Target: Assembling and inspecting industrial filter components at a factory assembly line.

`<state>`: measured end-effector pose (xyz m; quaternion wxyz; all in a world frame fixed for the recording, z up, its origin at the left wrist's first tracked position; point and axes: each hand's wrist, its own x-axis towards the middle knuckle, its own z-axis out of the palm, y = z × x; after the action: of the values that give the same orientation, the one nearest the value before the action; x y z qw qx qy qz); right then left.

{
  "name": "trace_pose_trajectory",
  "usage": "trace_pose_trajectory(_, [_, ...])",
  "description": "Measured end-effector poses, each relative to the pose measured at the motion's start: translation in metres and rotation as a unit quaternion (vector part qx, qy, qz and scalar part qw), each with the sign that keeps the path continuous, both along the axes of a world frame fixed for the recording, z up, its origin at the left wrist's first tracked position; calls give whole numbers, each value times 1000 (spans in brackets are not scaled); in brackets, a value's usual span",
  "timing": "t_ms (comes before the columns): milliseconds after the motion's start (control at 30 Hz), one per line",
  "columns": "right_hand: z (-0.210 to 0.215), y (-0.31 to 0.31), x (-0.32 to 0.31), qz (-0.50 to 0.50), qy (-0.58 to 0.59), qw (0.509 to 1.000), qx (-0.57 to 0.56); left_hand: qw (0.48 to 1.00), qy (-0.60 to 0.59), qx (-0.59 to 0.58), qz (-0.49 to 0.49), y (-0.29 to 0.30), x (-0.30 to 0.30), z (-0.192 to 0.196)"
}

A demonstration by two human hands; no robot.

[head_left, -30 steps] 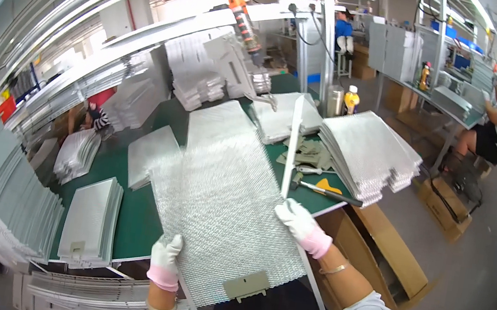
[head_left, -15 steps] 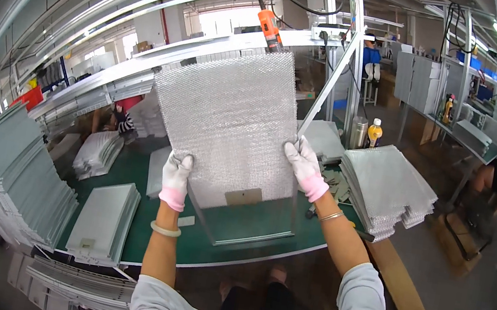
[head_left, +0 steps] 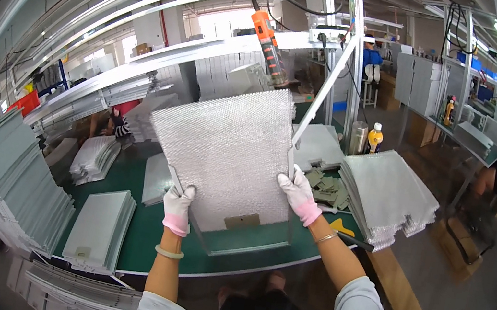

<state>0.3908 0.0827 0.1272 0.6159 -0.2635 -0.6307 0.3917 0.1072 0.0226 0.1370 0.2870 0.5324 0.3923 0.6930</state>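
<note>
We see the gloved left hand [head_left: 178, 207] gripping the lower left edge of a dimpled silvery mesh panel [head_left: 229, 152], raised upright over the green table [head_left: 139, 235]. At three o'clock, the right hand [head_left: 298, 193] clamps panel and thin metal strip [head_left: 324, 95].

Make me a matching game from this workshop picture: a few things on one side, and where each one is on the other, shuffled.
Things:
1. mesh panel
2. orange tool
3. yellow bottle
4. left hand

Places:
A. hanging from a cable above the bench
B. standing on the bench beside a metal cup
C. held up between both gloved hands
D. gripping the panel's lower left edge

Pairs: 1-C, 2-A, 3-B, 4-D. The right hand grips the panel's right edge.
</note>
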Motion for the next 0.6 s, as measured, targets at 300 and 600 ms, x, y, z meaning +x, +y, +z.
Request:
trace_pose_trajectory(300, [47,-7,21,-1,-37,998,-41,997,-55,29,-48,-4,9,50])
trace_pose_trajectory(600, [33,3,5,0,32,997,70,994,-57,87,-20,6,4,33])
